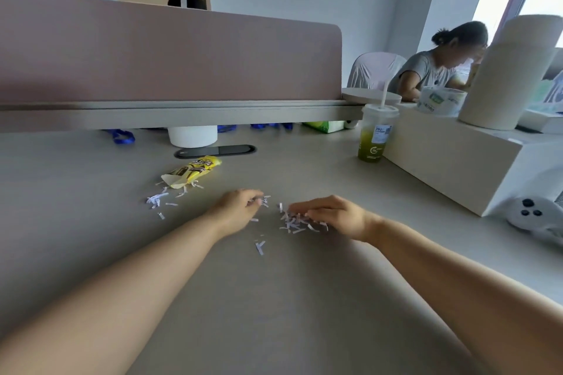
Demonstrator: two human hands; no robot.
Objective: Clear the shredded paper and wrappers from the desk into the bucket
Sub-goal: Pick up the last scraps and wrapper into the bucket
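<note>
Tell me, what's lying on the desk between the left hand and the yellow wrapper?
In the head view, bare desk mostly, plus a few loose paper shreds scattered just below the yellow wrapper, left of the left hand.

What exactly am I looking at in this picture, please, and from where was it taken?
There is no machine here: a camera worn on a person's head looks forward and down at their two bare arms. The left hand and right hand rest on a pale grey desk, fingers curled over small white shredded paper strips. How much either hand grips, I cannot tell. More strips lie to the left, beside a yellow snack wrapper. Further back stands a clear plastic cup of green drink with a straw, next to a white box. No bucket is visible.
</note>
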